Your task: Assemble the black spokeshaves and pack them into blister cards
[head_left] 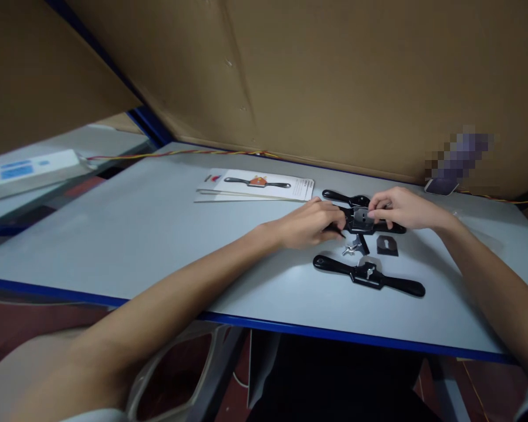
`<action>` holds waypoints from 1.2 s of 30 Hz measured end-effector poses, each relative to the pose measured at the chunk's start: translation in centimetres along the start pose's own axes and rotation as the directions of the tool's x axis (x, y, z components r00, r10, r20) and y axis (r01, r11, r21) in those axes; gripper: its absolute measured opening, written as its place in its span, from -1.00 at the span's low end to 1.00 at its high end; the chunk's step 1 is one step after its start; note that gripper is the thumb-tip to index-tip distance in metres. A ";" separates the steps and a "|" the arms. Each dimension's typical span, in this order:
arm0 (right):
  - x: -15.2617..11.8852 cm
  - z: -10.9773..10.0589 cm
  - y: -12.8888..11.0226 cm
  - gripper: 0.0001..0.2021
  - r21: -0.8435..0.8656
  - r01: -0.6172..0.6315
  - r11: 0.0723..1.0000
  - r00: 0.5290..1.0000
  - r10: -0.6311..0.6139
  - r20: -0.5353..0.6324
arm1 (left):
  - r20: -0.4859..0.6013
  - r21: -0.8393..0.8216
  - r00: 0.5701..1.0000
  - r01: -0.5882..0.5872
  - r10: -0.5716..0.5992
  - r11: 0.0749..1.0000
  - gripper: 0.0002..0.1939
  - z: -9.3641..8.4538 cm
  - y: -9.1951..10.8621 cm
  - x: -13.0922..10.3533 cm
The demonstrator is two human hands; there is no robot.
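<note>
My left hand is closed around the left end of a black spokeshave, and its fingers hide that handle. My right hand pinches the edge of a dark slotted blade, over the middle of the same spokeshave. Just behind lies another black spokeshave, partly covered by my right fingers. A black cap piece and a silver thumbscrew lie in front of my hands. Beside them rests a loose blade with a slot. Nearest me is a third spokeshave, lying flat.
Printed spokeshave cards are stacked at the back of the grey table. A twisted red-yellow wire runs along the cardboard wall. A power strip is at far left. A pixelated object leans at the back right.
</note>
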State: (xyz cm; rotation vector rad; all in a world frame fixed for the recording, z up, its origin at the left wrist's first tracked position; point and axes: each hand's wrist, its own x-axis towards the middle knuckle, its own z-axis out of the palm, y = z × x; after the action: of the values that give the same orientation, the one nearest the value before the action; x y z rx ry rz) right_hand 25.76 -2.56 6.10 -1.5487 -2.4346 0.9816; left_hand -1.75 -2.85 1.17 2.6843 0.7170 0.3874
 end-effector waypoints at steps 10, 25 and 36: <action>-0.6 -1.3 -0.5 -0.68 -0.182 0.025 0.983 0.980 -0.060 -0.190 | -0.258 -0.267 0.960 0.041 -0.113 0.963 -0.70 1.4 1.6 1.6; -2.7 -0.9 -2.5 -0.76 -0.352 0.054 0.934 0.993 -0.012 0.120 | -0.331 -0.009 0.943 0.044 -0.044 0.999 -0.68 0.7 0.8 3.1; -0.6 3.0 -3.7 -0.77 -0.211 0.255 0.944 0.957 -0.214 0.197 | -0.211 0.119 0.952 0.252 -0.223 0.960 -0.68 -0.3 0.1 1.5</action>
State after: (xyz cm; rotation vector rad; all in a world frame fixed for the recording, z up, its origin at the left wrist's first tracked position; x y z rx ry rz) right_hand 21.98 -5.47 5.98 -1.2316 -2.8648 0.8403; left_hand -0.55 -2.01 1.76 2.6726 1.1560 0.5607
